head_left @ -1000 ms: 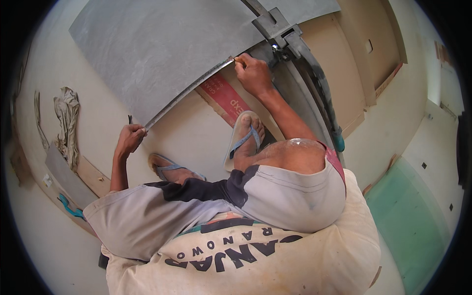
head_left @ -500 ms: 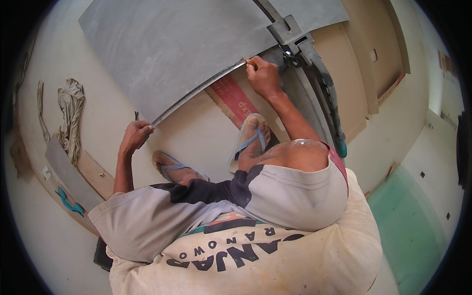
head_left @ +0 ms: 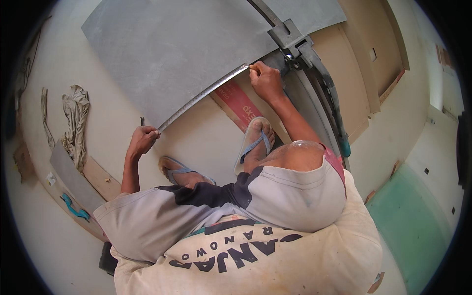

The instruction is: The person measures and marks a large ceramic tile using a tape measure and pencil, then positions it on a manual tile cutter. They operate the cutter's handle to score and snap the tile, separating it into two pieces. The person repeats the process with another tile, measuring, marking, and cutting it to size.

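A long, silvery metal ruler point(head_left: 201, 98) lies along the near edge of a large grey tile point(head_left: 167, 54); the edge looks curved in this view. My left hand point(head_left: 143, 140) is closed round the ruler's left end, with a thin dark tip poking up behind the knuckles. At the opposite end, beside the tile's edge, the fingers of my right hand point(head_left: 267, 81) are pinched together. Whether they grip the ruler or some small thing is hidden. Just beyond that hand, a tile cutter's metal head point(head_left: 291, 42) sits on its rail, its long handle point(head_left: 327, 91) reaching back toward me.
Below the ruler lies a red printed cardboard strip point(head_left: 238, 104), near my sandalled feet. Crumpled cloth point(head_left: 76, 123), a grey offcut point(head_left: 73, 172) and a turquoise handle-like thing point(head_left: 73, 207) are at left. Brown cardboard point(head_left: 339, 73) and a green glassy sheet point(head_left: 410, 221) are at right.
The view has shifted slightly, so most things appear a little lower and further right. More of the ruler's face shows now. Both hands stay at its ends.
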Tool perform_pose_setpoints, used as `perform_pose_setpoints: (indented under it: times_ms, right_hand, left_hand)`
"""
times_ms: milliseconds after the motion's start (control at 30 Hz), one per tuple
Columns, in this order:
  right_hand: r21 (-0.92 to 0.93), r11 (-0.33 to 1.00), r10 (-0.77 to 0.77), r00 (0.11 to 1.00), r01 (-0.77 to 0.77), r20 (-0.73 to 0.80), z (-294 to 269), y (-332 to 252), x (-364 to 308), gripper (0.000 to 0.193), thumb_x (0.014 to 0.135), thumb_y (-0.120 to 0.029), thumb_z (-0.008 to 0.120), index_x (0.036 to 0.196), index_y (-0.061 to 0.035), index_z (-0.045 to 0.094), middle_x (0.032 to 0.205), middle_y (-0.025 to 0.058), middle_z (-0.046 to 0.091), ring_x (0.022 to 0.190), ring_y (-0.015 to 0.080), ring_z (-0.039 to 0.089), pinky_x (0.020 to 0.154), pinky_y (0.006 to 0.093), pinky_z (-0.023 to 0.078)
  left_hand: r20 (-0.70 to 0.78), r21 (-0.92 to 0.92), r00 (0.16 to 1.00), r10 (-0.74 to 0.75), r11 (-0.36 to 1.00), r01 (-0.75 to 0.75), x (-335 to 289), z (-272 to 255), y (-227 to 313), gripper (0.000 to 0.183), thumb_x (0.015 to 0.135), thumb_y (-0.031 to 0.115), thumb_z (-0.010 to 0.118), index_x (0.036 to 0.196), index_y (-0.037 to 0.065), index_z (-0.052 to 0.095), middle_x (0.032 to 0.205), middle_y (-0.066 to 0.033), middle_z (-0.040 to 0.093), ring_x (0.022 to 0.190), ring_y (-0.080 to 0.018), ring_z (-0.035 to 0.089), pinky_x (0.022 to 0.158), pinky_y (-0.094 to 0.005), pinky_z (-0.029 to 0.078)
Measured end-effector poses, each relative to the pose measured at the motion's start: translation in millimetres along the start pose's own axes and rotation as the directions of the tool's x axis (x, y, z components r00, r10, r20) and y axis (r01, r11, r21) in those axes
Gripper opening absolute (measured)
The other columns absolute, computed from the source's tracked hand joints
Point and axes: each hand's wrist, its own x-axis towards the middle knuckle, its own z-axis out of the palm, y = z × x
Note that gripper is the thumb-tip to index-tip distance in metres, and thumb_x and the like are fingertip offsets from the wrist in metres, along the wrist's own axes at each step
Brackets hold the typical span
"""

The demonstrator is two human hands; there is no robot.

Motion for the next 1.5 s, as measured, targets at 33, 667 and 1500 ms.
perform_pose_setpoints:
  times_ms: [33,667,1500]
  right_hand:
    - [-0.011,1.0,0.001,1.0,-0.001,0.001,-0.6,1.2,-1.8,0.009,0.084,-0.011,0.061,0.085,-0.0037,0.066,0.076,0.0213,0.067,0.075,0.0416,0.066,0.069,0.049,0.053]
    - [0.061,0.978,0.197,0.98,-0.199,0.033,-3.6,5.2,-46.6,0.016,0.087,-0.017,0.063,0.096,-0.0034,0.067,0.077,0.0144,0.07,0.071,0.0294,0.069,0.066,0.039,0.054]
    - [-0.102,0.981,0.193,0.772,-0.165,0.605,3.3,-85.2,-107.0,0.02,0.087,-0.016,0.063,0.097,0.0015,0.065,0.095,0.0157,0.07,0.09,0.0247,0.067,0.079,0.0369,0.052]
  left_hand:
    - [0.005,-0.01,1.0,-0.021,1.0,0.021,-0.2,1.8,-1.1,0.026,0.084,0.023,0.06,0.076,-0.001,0.067,0.061,0.0009,0.053,0.056,-0.0092,0.047,0.052,-0.0269,0.037]
    - [-0.068,-0.436,0.995,0.072,0.895,-0.095,-9.1,-5.7,-59.3,0.024,0.096,0.024,0.061,0.098,0.001,0.069,0.085,-0.0038,0.068,0.073,-0.0092,0.061,0.066,-0.0234,0.049]
    - [-0.755,0.239,0.509,0.415,0.895,-0.375,57.3,-58.5,-7.0,0.037,0.089,0.035,0.068,0.108,0.002,0.068,0.109,-0.0151,0.064,0.106,-0.0303,0.059,0.093,-0.0396,0.046]
